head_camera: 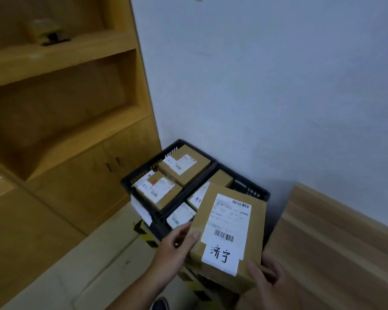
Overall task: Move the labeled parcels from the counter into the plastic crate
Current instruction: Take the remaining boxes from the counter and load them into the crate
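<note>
Holding the cardboard parcel point(254, 229) at its near end, we see the left hand point(177, 245) gripping the left edge, thumb on top and fingers curled below. The right hand point(268, 281) grips the near right corner in the same way, thumb lying on the top face. The parcel is in the air, a little tilted, and carries a white shipping label point(227, 220) with barcodes and handwritten characters. Its far end hangs over the right black crate point(252, 192), where other labeled boxes point(180, 214) lie. Touching it on the left is a second black crate point(147, 163) holding more parcels point(184, 170). A wooden board point(336, 247) lies at the right, a wooden shelf unit point(65, 63) stands at the left, and a pale wall point(278, 86) is behind.
</note>
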A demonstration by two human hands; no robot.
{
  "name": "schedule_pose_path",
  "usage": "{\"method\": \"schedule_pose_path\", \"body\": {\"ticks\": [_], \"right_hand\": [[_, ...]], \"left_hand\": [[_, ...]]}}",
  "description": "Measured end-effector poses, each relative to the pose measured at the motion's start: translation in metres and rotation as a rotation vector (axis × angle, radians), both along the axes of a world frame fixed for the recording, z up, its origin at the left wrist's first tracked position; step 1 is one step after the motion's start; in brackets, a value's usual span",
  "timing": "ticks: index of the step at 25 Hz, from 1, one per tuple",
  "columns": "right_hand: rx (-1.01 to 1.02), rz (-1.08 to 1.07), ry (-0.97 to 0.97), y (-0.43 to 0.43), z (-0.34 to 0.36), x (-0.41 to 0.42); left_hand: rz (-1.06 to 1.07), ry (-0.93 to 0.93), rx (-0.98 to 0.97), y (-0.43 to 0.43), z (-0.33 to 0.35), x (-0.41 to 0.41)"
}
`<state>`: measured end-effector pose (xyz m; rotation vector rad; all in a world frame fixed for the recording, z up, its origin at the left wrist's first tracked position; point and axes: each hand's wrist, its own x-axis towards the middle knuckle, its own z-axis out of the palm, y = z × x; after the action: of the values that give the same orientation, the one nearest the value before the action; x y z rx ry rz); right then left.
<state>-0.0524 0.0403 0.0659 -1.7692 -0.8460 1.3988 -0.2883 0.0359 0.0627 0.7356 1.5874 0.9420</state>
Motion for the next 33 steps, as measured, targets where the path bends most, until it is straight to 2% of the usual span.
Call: {"method": "schedule_pose_path", "body": {"ticks": [4, 9, 15, 25, 31, 33], "right_hand": [[-0.091, -0.090, -0.091, 0.036, -0.031, -0.066], [-0.190, -0.114, -0.164, 0.088, -0.069, -0.093], [-0.214, -0.212, -0.152, 0.150, -0.137, -0.118], [-0.192, -0.436, -0.225, 0.192, -0.228, -0.134], [-0.210, -0.529, -0.264, 0.223, -0.273, -0.133], [-0.216, -0.568, -0.261, 0.232, -0.286, -0.133]], "left_hand": [[-0.159, -0.085, -0.073, 0.072, -0.038, -0.050], [-0.311, -0.099, -0.213, 0.144, -0.081, -0.073], [-0.400, 0.072, -0.303, 0.219, -0.143, -0.080], [-0.608, 0.271, -0.248, 0.289, -0.241, -0.054], [-0.646, 0.225, -0.255, 0.301, -0.269, -0.049], [-0.660, 0.269, -0.218, 0.303, -0.277, -0.038]]}}
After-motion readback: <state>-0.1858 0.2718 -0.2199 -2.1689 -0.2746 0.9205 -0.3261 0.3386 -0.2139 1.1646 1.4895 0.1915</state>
